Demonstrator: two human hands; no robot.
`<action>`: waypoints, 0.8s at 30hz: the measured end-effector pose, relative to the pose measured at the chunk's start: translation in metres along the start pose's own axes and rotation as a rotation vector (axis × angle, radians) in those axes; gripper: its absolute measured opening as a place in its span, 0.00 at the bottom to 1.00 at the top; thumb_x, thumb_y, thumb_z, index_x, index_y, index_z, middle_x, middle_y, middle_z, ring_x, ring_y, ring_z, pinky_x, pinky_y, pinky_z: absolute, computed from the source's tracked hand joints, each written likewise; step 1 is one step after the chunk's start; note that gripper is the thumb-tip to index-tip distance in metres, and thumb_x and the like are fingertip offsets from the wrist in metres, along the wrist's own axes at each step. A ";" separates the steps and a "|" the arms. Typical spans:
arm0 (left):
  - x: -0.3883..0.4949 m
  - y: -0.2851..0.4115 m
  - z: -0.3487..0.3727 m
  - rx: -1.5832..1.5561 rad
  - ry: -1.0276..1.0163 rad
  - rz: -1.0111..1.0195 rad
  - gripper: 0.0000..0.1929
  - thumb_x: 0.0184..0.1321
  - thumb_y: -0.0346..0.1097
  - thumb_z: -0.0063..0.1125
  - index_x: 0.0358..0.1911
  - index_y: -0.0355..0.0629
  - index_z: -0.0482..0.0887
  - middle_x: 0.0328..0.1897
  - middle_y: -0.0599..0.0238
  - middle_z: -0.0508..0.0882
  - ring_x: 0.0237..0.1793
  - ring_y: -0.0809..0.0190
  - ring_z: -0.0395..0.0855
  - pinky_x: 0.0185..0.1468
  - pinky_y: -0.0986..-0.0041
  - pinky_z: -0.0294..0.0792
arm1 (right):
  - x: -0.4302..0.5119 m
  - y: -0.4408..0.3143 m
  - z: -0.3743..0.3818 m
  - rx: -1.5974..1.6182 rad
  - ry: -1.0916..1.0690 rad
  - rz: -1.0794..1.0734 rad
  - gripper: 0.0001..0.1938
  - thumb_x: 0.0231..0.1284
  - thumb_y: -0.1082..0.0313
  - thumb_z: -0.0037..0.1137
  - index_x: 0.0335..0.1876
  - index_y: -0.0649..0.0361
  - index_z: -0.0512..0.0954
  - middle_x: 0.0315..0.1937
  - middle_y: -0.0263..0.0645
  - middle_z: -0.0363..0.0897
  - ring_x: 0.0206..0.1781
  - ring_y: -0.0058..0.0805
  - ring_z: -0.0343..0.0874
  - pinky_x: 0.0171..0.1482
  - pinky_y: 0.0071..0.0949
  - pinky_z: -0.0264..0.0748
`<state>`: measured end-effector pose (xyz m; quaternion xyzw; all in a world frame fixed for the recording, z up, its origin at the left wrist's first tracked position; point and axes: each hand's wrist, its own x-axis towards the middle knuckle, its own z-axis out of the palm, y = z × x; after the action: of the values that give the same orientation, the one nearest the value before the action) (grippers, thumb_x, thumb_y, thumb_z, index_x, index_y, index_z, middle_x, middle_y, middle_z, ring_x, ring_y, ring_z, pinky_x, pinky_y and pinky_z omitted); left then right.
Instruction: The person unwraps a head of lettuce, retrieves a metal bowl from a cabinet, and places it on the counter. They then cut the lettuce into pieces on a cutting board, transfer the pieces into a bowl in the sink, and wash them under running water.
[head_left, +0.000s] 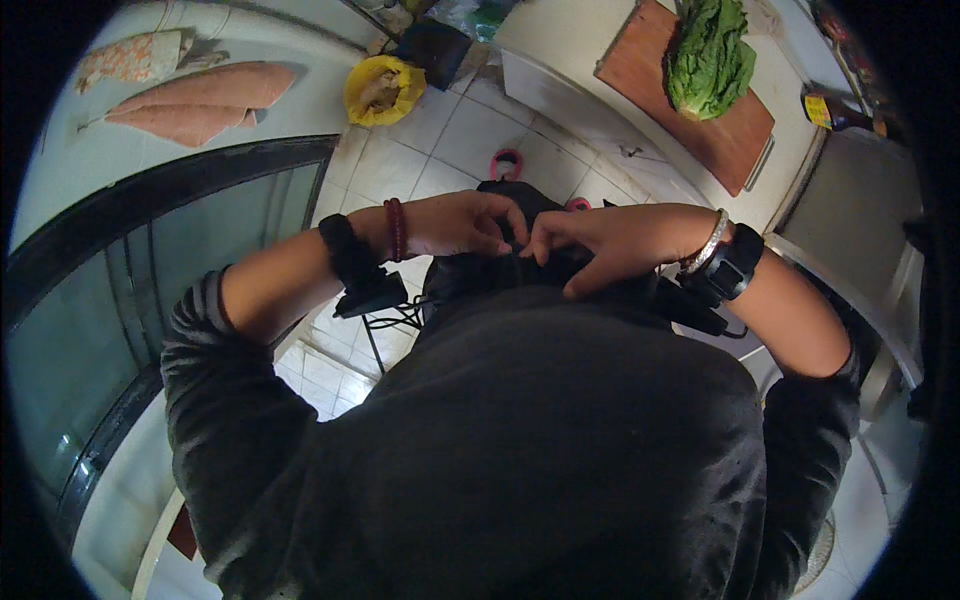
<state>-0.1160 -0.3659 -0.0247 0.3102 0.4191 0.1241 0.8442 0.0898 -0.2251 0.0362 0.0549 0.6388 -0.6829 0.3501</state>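
My left hand and my right hand meet at the waist, over dark clothing, with the fingertips close together. Whether something small is pinched between them cannot be made out. Below them spreads my dark grey top. A red bead bracelet and a black strap circle the left wrist; a silver bangle and a black strap with a buckle circle the right. On the counter beyond lies a head of leafy green lettuce, resting on a wooden cutting board.
A white counter runs along the upper right, with a dark bottle beside the board. A yellow-lined bin stands on the tiled floor. Pink cloths hang at the left wall, above a dark-framed glass door.
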 end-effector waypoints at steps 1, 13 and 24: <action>0.002 0.001 0.000 0.053 0.029 -0.012 0.05 0.60 0.30 0.61 0.37 0.41 0.80 0.35 0.73 0.79 0.37 0.76 0.73 0.43 0.80 0.68 | 0.000 0.003 0.001 -0.009 0.001 -0.019 0.23 0.53 0.58 0.62 0.52 0.55 0.69 0.49 0.40 0.74 0.53 0.32 0.71 0.55 0.31 0.67; 0.013 0.020 0.008 0.918 0.209 0.606 0.10 0.47 0.26 0.63 0.35 0.44 0.80 0.36 0.62 0.80 0.38 0.53 0.79 0.46 0.66 0.71 | -0.009 0.014 -0.003 -0.024 0.005 -0.059 0.17 0.53 0.61 0.61 0.45 0.57 0.69 0.44 0.38 0.72 0.48 0.27 0.70 0.49 0.28 0.67; 0.012 0.025 0.012 0.928 0.164 0.542 0.08 0.54 0.27 0.55 0.38 0.44 0.80 0.42 0.59 0.77 0.41 0.50 0.78 0.47 0.64 0.72 | -0.037 0.032 -0.017 0.347 0.109 -0.149 0.13 0.53 0.79 0.56 0.41 0.60 0.66 0.55 0.42 0.69 0.58 0.29 0.71 0.57 0.29 0.71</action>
<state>-0.0981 -0.3462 -0.0107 0.7365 0.3995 0.1631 0.5208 0.1292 -0.1923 0.0257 0.1039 0.5317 -0.8028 0.2488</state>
